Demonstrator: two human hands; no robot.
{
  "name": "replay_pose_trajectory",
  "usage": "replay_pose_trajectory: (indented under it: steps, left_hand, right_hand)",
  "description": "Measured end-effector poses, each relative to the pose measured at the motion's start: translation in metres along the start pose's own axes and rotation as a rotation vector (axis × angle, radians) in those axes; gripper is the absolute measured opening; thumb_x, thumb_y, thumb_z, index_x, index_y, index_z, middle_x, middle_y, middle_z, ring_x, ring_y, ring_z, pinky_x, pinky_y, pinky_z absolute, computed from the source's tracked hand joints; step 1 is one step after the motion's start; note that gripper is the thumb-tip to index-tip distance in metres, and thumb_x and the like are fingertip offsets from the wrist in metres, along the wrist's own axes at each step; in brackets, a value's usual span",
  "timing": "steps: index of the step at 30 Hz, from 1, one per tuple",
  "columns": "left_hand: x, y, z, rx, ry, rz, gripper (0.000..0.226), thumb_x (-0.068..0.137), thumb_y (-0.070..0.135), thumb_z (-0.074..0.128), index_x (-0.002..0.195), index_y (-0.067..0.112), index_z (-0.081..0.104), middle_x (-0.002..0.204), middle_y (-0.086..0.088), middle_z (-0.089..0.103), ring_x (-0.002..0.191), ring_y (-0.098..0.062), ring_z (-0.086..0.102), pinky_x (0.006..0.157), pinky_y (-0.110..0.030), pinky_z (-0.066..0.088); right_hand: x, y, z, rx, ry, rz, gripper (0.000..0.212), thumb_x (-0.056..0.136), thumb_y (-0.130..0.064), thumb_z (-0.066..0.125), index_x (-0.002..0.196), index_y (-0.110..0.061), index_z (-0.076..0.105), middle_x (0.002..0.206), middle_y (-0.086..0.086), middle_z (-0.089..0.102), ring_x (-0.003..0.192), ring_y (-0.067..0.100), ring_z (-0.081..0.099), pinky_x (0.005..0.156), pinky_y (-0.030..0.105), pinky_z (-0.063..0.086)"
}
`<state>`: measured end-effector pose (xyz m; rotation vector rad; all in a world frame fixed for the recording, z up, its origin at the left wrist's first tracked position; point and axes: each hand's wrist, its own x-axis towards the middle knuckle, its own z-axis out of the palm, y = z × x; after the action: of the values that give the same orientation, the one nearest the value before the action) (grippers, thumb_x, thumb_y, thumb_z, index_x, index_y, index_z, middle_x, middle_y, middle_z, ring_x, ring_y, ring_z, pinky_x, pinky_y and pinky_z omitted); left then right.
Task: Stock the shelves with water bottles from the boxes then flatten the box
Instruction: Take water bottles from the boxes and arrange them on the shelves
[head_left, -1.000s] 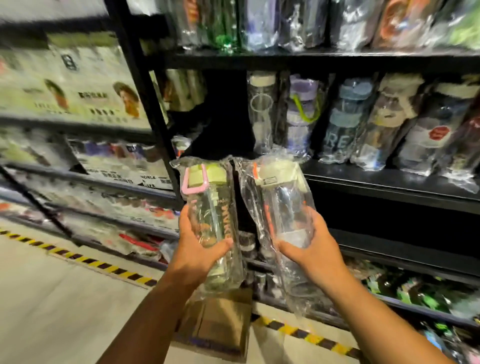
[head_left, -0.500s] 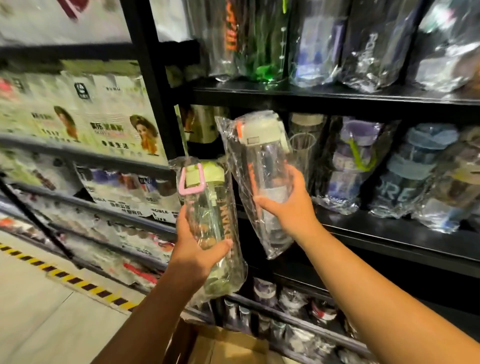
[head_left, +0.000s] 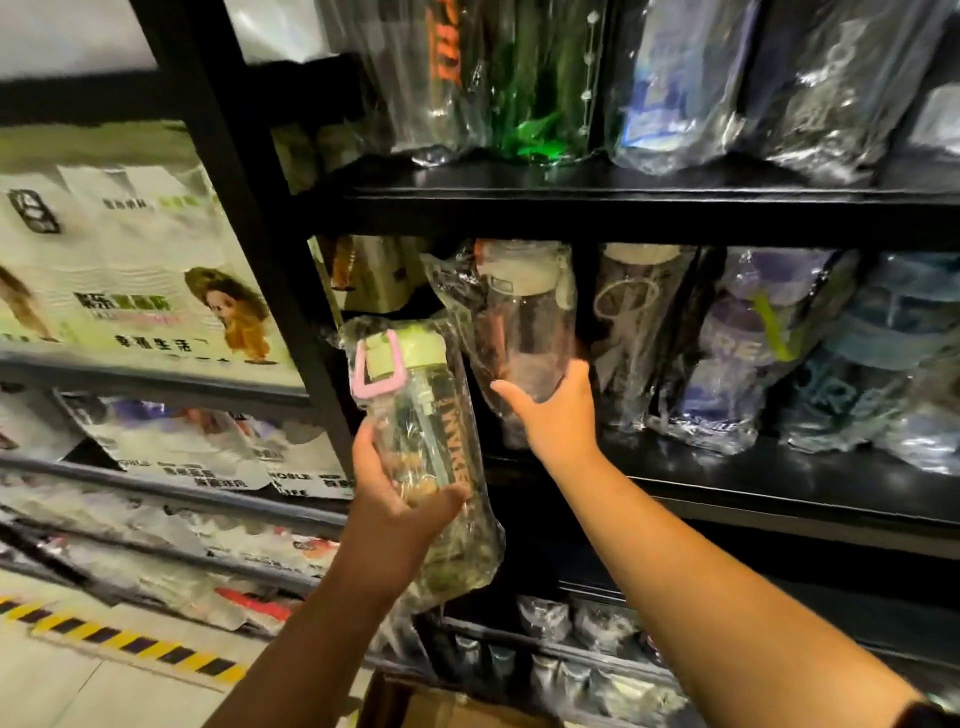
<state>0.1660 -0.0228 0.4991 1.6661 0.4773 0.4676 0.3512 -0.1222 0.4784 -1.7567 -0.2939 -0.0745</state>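
Observation:
My left hand (head_left: 397, 499) grips a clear water bottle with a green lid and pink handle (head_left: 415, 410), wrapped in plastic, upright in front of the black rack post. My right hand (head_left: 553, 415) holds a second wrapped clear bottle with a cream lid (head_left: 522, 322) by its lower part, inside the middle black shelf (head_left: 727, 478) at its left end. A corner of the cardboard box (head_left: 441, 709) shows at the bottom edge, between my forearms.
Several wrapped bottles (head_left: 727, 353) stand to the right on the same shelf. More bottles (head_left: 665, 78) fill the shelf above, small ones (head_left: 571, 670) the lowest shelf. Packaged goods (head_left: 130, 260) line the left racks. Yellow-black tape (head_left: 130, 644) marks the floor.
My right hand has carried the cream-lid bottle up and forward into the middle shelf. My left hand with the green-lid bottle stayed about level. The view tilted upward.

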Motion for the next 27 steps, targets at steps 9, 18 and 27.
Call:
replay_pose_trajectory:
  steps: [9, 18, 27]
  left_hand:
    - [0.049, -0.019, -0.016, 0.043, -0.130, -0.010, 0.111, 0.079, 0.011, 0.083, 0.157, 0.033, 0.007, 0.138, 0.009, 0.039, 0.123, -0.009, 0.045, 0.080, -0.008, 0.042]
    - [0.067, -0.030, -0.022, 0.052, -0.235, -0.042, 0.112, 0.081, 0.008, 0.080, 0.157, 0.033, 0.001, 0.126, 0.006, 0.049, 0.103, -0.014, 0.065, 0.078, -0.019, 0.056]
    - [0.066, -0.031, -0.023, 0.064, -0.227, -0.013, 0.109, 0.082, 0.009, 0.080, 0.156, 0.036, 0.004, 0.120, 0.006, 0.051, 0.093, -0.005, 0.064, 0.064, -0.012, 0.052]
  right_hand:
    - [-0.011, 0.011, 0.012, -0.396, 0.136, -0.012, 0.074, 0.070, -0.056, 0.081, 0.110, -0.015, 0.035, 0.113, 0.004, 0.038, 0.115, 0.027, 0.036, 0.091, 0.043, 0.035]
    - [-0.008, 0.006, 0.023, -0.280, 0.237, 0.021, 0.064, 0.066, -0.034, 0.090, 0.095, -0.015, 0.035, 0.102, 0.002, 0.040, 0.108, 0.029, 0.045, 0.083, 0.032, 0.040]
    - [-0.008, 0.006, 0.025, -0.223, 0.147, 0.034, 0.068, 0.062, -0.050, 0.087, 0.099, -0.020, 0.037, 0.101, -0.001, 0.047, 0.098, 0.020, 0.050, 0.080, 0.036, 0.046]
